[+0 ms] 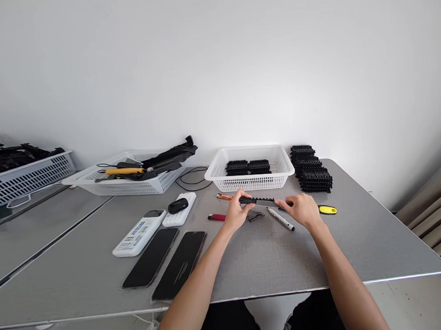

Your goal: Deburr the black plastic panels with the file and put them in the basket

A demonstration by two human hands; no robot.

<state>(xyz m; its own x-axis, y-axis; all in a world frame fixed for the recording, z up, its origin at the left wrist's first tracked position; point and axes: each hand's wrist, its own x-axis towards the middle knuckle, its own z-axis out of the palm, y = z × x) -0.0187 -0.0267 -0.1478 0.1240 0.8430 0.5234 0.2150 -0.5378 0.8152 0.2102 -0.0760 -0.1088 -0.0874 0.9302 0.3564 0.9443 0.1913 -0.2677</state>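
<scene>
Over the table, my left hand (238, 214) pinches one end of a black ridged plastic strip (259, 200) between thumb and fingers. My right hand (303, 210) is closed around what looks like a knife, its thumb reaching the strip's right end. The thin grey blade (267, 205) runs along the strip's lower edge. A yellow and black handle end (327, 209) shows beyond the right hand; its middle is hidden. Below the strip lie a white marker (281, 219) and a small dark bundle (256, 217). A red lighter (216, 217) and an orange lighter (224, 196) lie near my left hand.
A white basket (250, 184) with black ridged parts stands behind my hands; stacked black parts (315, 179) are to its right. Further left are another basket (144, 186), a power bank (139, 234), a black case (178, 205) on a white device, and two phones (150, 257).
</scene>
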